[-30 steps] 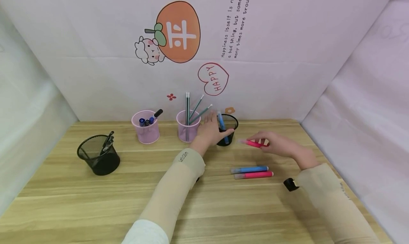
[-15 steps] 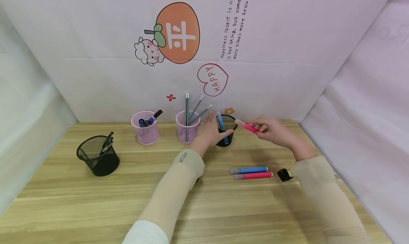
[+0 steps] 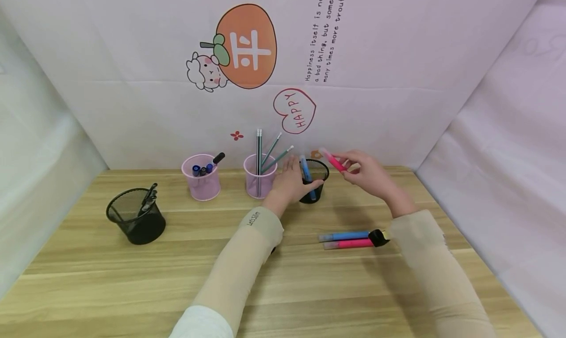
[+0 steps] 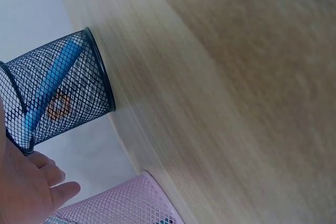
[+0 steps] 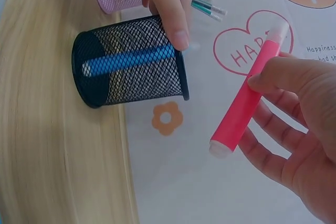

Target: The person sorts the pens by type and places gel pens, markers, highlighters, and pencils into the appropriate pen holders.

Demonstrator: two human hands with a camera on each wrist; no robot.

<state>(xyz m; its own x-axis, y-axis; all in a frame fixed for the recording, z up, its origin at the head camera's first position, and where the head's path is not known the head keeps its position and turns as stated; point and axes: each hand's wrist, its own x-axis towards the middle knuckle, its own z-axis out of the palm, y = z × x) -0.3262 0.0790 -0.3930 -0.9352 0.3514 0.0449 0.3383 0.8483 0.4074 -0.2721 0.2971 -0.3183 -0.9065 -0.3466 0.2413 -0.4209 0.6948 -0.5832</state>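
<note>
My right hand (image 3: 367, 173) pinches a pink marker (image 5: 242, 100) between thumb and fingers, with its clear-capped end up. The marker is tilted, above and to the right of a black mesh pen holder (image 3: 319, 185). My left hand (image 3: 288, 182) rests at the left of that holder's rim, thumb stretched along its front and fingers extended toward the back. Inside the holder leans one blue marker (image 4: 62, 61), seen through the mesh. On the table lie another blue marker (image 3: 347, 236) and a pink marker (image 3: 351, 243), their right ends overlapped by the black strap on my right wrist.
Left of my left hand stands a pink mesh holder (image 3: 253, 185) with several pencils. Another pink holder (image 3: 204, 185) contains several pens. A black mesh holder (image 3: 146, 225) with black pens stands at far left on the wooden table (image 3: 177, 274). A printed white backdrop (image 3: 376, 107) rises behind.
My right hand has raised the pink marker up and leftward from beside the black holder to above its rim level, tilting it more upright. The left hand has stayed at the rim.
</note>
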